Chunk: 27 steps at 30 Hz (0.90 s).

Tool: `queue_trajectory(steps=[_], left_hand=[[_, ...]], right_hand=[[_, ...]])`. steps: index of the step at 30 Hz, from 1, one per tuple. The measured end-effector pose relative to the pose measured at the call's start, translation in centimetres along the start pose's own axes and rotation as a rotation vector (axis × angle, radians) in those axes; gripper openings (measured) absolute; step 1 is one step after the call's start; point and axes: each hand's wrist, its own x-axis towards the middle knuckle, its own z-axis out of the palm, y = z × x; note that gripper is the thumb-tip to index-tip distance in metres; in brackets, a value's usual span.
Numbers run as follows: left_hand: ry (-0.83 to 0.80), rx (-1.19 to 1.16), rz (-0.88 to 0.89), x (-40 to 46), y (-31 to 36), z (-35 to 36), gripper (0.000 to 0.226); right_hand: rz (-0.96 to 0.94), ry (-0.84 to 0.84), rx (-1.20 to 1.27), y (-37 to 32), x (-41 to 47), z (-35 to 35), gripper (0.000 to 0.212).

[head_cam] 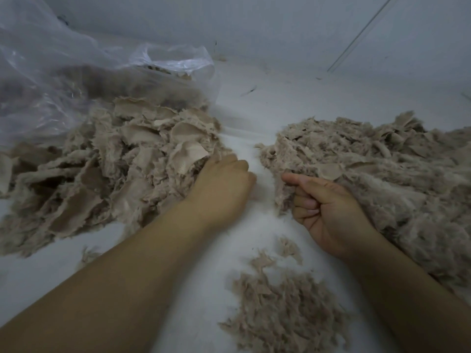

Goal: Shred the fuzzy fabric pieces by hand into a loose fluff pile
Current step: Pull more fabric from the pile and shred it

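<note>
Beige fabric piles (109, 169): three | hands: left (224, 184) reaching into pile, grip hidden; right (323, 207) clutching fluff tuft (284, 194)

The left hand's (224, 184) fingertips are buried in the fabric heap (114, 164), its grip hidden.

My left hand (224, 184) reaches palm-down into the edge of the heap of fuzzy fabric pieces (114, 169) on my left, fingers buried among the scraps. My right hand (323, 207) lies palm-up, fingers curled, thumb pinching a fuzzy tuft (284, 197) at the near edge of the shredded pile (382, 169) on my right. A smaller scatter of fluff (283, 309) lies on the white surface (209, 289) between my forearms. A clear plastic bag (63, 80) with more fabric inside sits behind the left heap.
</note>
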Motion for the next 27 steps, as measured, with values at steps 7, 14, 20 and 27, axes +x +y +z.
queue_trajectory(steps=[7,14,20,27], left_hand=[[0.001,-0.107,0.082,-2.5,-4.4,-0.3,0.017],[-0.004,-0.123,0.371,-3.9,-9.3,-1.1,0.021],[-0.025,-0.087,0.425,-3.4,-12.9,-1.3,0.034],[-0.045,0.006,0.448,-3.3,-13.3,-1.1,0.028]], right_hand=[[0.04,0.011,0.025,0.0,0.1,-0.2,0.026],[0.009,-0.016,0.009,0.2,0.0,-0.2,0.035],[-0.003,-0.015,-0.015,0.4,0.0,-0.4,0.031],[0.015,0.017,-0.017,0.3,0.1,-0.2,0.035]])
